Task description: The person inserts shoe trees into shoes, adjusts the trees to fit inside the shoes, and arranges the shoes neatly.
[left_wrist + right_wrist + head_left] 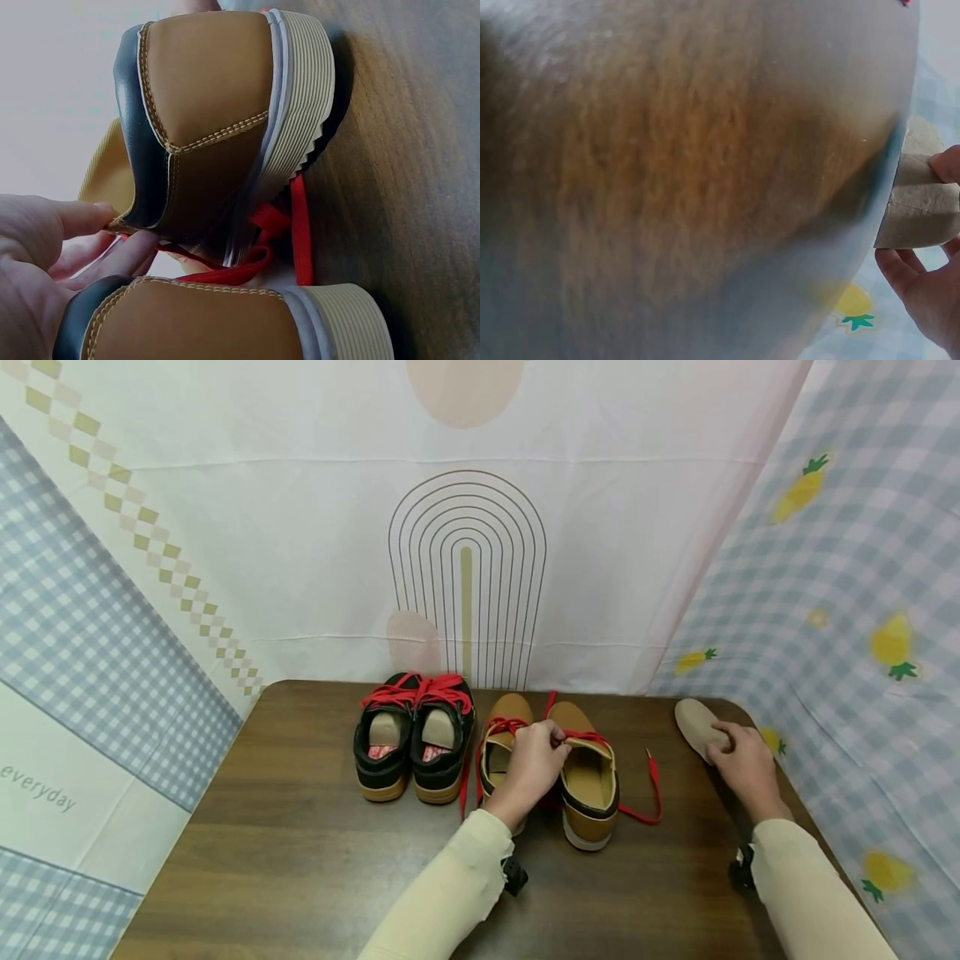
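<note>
A pair of tan shoes with red laces stands on the table, heels toward me. My left hand (531, 766) reaches over the left tan shoe (512, 707) and pinches the collar edge of the right tan shoe (592, 827) near its laces. In the left wrist view, thumb and fingers hold that edge beside the pale lining (112, 169). Over by the table's far right corner, my right hand (747, 768) grips a beige molded shoe insert (695, 724). The right wrist view shows fingers and thumb on opposite sides of the insert (922, 217).
Left of the tan pair stand black shoes (442, 772) with red laces, a beige insert (438, 728) inside each. A loose red lace (654, 789) trails right from the tan pair across the wooden table (300, 860). Cloth backdrops rise behind and beside the table.
</note>
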`<state>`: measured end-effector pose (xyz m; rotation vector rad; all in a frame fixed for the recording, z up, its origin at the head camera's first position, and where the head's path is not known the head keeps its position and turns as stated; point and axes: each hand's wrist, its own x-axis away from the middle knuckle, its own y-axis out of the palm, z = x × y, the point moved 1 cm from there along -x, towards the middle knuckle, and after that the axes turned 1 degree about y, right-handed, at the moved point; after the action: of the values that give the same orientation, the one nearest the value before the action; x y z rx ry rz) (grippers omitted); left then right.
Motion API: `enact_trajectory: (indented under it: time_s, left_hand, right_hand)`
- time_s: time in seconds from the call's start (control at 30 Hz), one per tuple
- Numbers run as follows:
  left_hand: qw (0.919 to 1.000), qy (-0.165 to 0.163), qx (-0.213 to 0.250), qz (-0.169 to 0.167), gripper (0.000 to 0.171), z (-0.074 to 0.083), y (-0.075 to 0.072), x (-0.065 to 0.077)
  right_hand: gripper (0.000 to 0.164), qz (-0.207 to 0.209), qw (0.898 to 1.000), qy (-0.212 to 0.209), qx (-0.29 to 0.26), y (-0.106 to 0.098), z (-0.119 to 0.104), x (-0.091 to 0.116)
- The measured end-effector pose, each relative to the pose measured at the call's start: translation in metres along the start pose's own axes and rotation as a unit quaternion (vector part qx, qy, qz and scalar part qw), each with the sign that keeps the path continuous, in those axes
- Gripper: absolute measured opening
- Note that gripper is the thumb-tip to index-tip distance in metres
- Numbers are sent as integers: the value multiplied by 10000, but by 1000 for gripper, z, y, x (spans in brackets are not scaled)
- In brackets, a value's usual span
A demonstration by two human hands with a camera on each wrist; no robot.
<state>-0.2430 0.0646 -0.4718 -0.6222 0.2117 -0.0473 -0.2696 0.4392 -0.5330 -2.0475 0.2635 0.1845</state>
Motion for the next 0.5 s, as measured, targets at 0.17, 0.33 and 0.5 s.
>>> enact_trajectory:
  time_s: [0.17,0.33,0.5]
  left_hand:
    - [10000,-14,61,-39,7,0,-1,1]
    - [9999,-40,72,-64,6,1,-2,2]
    - [10000,-35,65,-63,7,1,-2,1]
  right_hand:
    - [42,21,9998,-181,52,-5,-4,3]
    - [41,87,9995,-316,39,-10,-10,7]
    - [40,112,9991,-421,-5,-15,-18,11]
